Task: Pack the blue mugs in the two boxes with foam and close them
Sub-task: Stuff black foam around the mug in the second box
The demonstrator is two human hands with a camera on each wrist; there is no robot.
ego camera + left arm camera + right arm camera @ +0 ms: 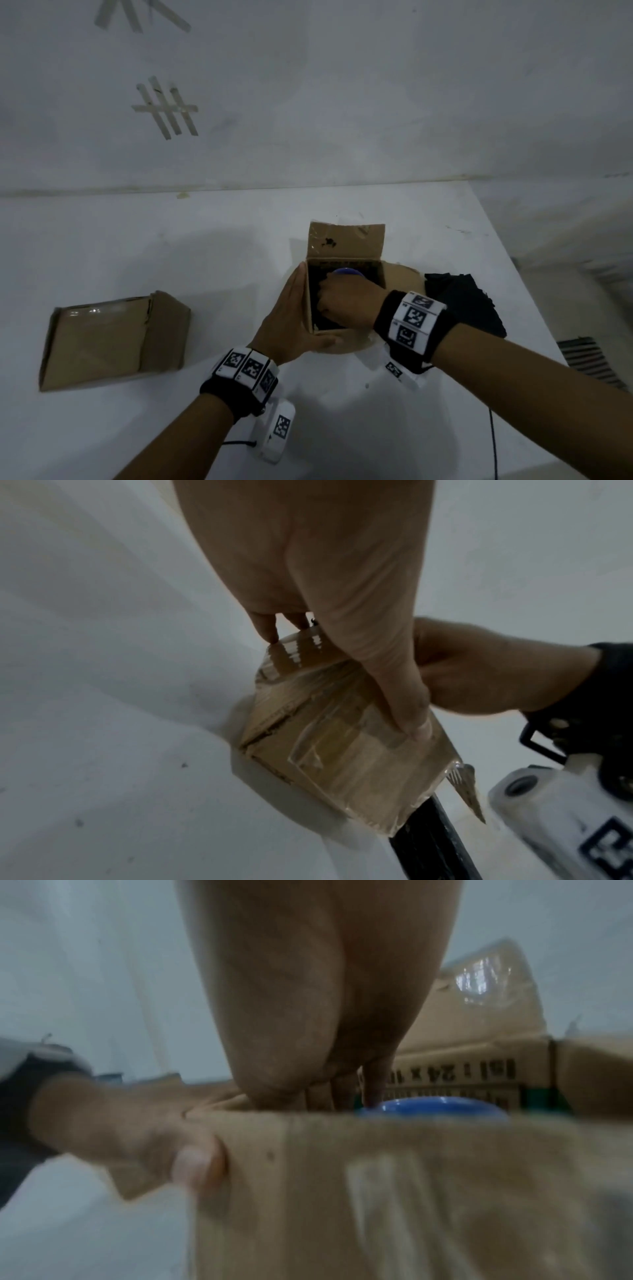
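Note:
An open cardboard box (pixel 346 243) stands mid-table with its back flap up and a dark lining inside. A blue mug's rim (pixel 346 271) shows in it, and the mug (pixel 435 1108) also shows in the right wrist view. My left hand (pixel 291 318) clasps the box's near left corner, fingers along the side wall and thumb (pixel 195 1167) on the front wall (pixel 377 1191). My right hand (pixel 346 298) reaches down into the box beside the mug; its fingertips are hidden behind the wall. The second box (pixel 113 339) lies at the left with its flaps folded.
A pile of black foam (pixel 469 308) lies just right of the open box. The table's right edge (pixel 534 284) runs diagonally close behind it, with a striped floor grate (pixel 589 359) beyond. A white wall with tape strips (pixel 168 108) rises behind the table.

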